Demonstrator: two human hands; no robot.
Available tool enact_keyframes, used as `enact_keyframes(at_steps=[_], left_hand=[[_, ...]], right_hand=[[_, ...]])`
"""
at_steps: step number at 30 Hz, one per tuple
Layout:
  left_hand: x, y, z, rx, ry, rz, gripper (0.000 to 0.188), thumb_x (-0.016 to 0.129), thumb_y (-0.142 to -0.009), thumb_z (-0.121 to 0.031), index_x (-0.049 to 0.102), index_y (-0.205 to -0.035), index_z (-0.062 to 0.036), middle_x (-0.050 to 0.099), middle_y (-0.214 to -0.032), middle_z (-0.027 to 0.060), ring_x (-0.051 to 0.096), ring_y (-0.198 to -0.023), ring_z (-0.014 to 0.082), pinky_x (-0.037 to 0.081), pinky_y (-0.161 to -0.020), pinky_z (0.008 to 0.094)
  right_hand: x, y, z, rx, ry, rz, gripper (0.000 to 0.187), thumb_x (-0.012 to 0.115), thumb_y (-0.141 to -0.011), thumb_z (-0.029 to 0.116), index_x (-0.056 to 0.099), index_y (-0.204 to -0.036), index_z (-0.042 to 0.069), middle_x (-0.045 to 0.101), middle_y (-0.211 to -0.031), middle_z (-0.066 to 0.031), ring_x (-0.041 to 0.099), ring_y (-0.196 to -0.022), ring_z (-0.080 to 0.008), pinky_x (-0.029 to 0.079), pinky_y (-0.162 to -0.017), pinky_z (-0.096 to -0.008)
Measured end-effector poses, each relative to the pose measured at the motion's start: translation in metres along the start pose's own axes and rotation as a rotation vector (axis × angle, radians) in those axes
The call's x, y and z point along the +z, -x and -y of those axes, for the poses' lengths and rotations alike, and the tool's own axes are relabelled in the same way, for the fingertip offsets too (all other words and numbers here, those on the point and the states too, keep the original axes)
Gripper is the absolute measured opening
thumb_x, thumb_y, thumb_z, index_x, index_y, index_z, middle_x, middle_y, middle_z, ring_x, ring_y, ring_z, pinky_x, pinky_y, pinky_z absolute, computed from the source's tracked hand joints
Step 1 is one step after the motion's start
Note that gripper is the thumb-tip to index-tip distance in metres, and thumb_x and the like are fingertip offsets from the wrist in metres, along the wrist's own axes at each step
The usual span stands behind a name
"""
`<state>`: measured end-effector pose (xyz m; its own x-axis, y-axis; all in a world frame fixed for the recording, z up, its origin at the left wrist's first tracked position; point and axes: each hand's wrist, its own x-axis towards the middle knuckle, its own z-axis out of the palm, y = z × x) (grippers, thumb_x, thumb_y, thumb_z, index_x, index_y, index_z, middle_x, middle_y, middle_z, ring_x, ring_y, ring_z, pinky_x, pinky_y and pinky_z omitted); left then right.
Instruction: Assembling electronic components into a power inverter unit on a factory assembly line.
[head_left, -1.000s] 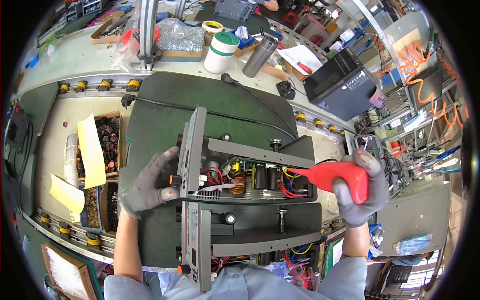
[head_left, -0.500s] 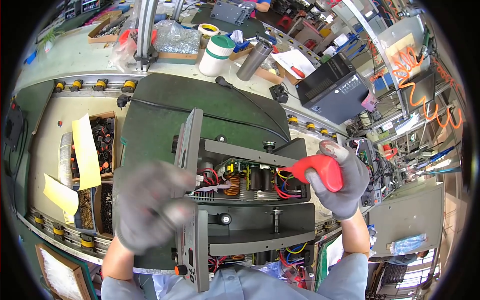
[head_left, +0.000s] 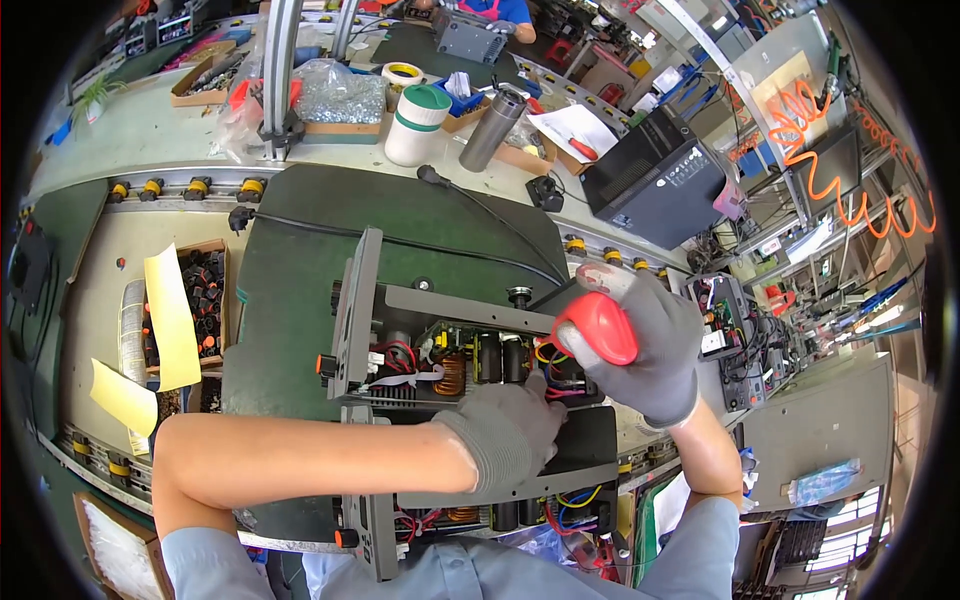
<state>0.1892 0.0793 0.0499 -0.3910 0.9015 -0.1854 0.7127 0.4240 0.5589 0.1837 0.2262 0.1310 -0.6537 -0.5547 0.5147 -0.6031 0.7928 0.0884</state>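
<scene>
Two grey metal device housings lie side by side on the green work mat (head_left: 285, 260), their electronics exposed. My right hand (head_left: 645, 340), in a grey glove, is closed round a tool with a rounded red handle (head_left: 603, 328), held above the right end of the farther housing (head_left: 460, 308). The tool's working end is hidden, so I cannot tell its kind. My left hand (head_left: 510, 425), also gloved, reaches across the nearer housing (head_left: 585, 445). Its fingers are bent at the farther housing's coloured wires (head_left: 568, 375), beside black capacitors (head_left: 488, 357); what they pinch is hidden.
A black power cord (head_left: 400, 240) crosses the mat. At left stands a carton of black parts (head_left: 208, 300) with yellow paper (head_left: 172, 320). Beyond the rail are a white jar (head_left: 415, 130), a grey flask (head_left: 492, 130) and a black computer case (head_left: 655, 180). Another person works at the far bench.
My left hand has swung right from the housings' left side to the wires of the farther one. My right hand has shifted slightly left and up with the red tool.
</scene>
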Motion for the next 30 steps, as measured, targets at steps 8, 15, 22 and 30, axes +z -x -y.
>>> enact_keyframes(at_steps=[8,15,22,30], left_hand=[[-0.026,0.074,0.016,0.072,0.151,-0.490,0.031,0.052,-0.090,-0.032,0.060,-0.098,-0.0035,0.060,-0.094,0.0165,0.063,-0.081,0.0312,0.052,-0.069,0.0373],[0.046,0.148,0.108,-0.151,0.351,-1.311,0.064,0.066,-0.081,-0.047,0.049,-0.122,-0.0002,0.057,-0.106,0.0150,0.060,-0.093,0.0244,0.049,-0.079,0.0337],[0.096,0.130,0.119,-0.259,0.205,-1.087,0.076,0.063,-0.077,-0.055,0.043,-0.131,-0.0056,0.048,-0.125,0.0202,0.056,-0.106,0.0378,0.050,-0.085,0.0390],[0.095,0.121,0.133,-0.227,0.290,-1.069,0.082,0.062,-0.076,-0.057,0.038,-0.134,-0.0039,0.048,-0.122,0.0199,0.057,-0.102,0.0374,0.049,-0.084,0.0388]], right_hand=[[-0.002,0.015,0.000,0.247,-0.482,-0.367,0.043,0.072,-0.072,0.017,0.055,-0.106,-0.005,0.061,-0.101,-0.0156,0.062,-0.087,-0.0182,0.050,-0.074,-0.0296],[0.020,-0.036,0.051,-0.224,-0.201,-0.103,0.046,0.077,-0.064,0.013,0.058,-0.104,0.001,0.065,-0.096,-0.0155,0.066,-0.078,-0.0243,0.052,-0.071,-0.0295],[0.067,-0.048,0.063,-0.238,-0.132,0.100,0.047,0.075,-0.070,0.029,0.057,-0.109,0.011,0.058,-0.079,-0.0051,0.059,-0.060,-0.0230,0.045,-0.050,-0.0318],[0.079,-0.048,0.059,-0.253,-0.142,0.139,0.052,0.074,-0.068,0.031,0.055,-0.113,0.011,0.056,-0.081,-0.0047,0.059,-0.061,-0.0222,0.044,-0.050,-0.0333]])
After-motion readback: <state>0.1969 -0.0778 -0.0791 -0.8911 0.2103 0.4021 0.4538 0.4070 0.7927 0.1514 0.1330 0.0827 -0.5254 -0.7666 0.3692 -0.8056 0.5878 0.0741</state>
